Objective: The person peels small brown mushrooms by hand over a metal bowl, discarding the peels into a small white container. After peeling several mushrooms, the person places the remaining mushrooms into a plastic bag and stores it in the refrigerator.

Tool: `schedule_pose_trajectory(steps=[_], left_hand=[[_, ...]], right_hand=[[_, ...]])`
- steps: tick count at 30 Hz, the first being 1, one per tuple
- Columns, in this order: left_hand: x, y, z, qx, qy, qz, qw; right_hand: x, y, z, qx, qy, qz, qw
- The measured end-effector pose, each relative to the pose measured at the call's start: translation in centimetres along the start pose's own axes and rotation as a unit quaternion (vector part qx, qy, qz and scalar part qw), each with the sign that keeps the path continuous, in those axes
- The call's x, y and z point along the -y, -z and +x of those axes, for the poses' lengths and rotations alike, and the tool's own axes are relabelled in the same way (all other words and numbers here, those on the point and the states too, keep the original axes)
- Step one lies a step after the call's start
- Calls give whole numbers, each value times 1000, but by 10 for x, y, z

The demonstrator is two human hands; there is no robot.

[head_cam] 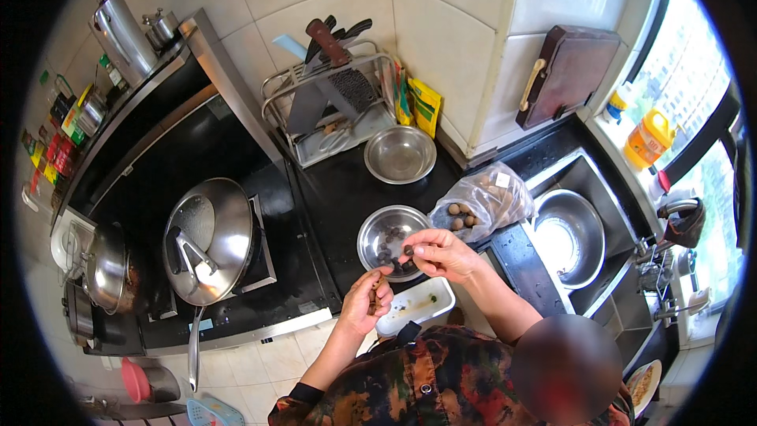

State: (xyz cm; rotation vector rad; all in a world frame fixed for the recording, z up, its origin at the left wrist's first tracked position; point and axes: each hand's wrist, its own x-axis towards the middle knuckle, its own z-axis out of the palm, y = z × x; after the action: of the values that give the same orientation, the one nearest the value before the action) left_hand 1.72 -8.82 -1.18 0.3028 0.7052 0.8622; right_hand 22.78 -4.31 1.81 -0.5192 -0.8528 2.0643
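My right hand (440, 255) pinches a small dark round piece, probably peeled dried longan, between thumb and fingertips. It is above the near rim of a steel bowl (368, 226) that holds several similar dark pieces (387, 251). My left hand (365, 302), lower and to the left, curls around brown bits (374, 302) that look like fruit shell. Under and between the hands is a white plastic container (414, 306) with scraps and stains inside. Right of the bowl lies a clear plastic bag (491, 195), its mouth showing round brown longan-like fruits (458, 213).
An empty steel basin (400, 155) stands behind the bowl, near a knife rack (331, 94) with cleavers. To the left, a lidded wok (207, 242) sits on the stove, its handle jutting over the front edge. At right, a steel basin (571, 236) rests in the sink (582, 180).
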Motion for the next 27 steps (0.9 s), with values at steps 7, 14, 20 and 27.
schedule_pose_trajectory(steps=[7,14,20,27], left_hand=[[2,13,-4,15,-22,-4,1000],[7,11,-4,9,-20,-10,1000],[7,14,-3,17,-18,-23,999],[10,14,-2,-7,-2,44,999]], right_hand=[[-5,40,3,-277,58,-447,849],[20,86,10,-310,-82,-796,513],[-1,98,15,-339,-82,-778,522],[6,17,-17,-215,-57,-228,948]])
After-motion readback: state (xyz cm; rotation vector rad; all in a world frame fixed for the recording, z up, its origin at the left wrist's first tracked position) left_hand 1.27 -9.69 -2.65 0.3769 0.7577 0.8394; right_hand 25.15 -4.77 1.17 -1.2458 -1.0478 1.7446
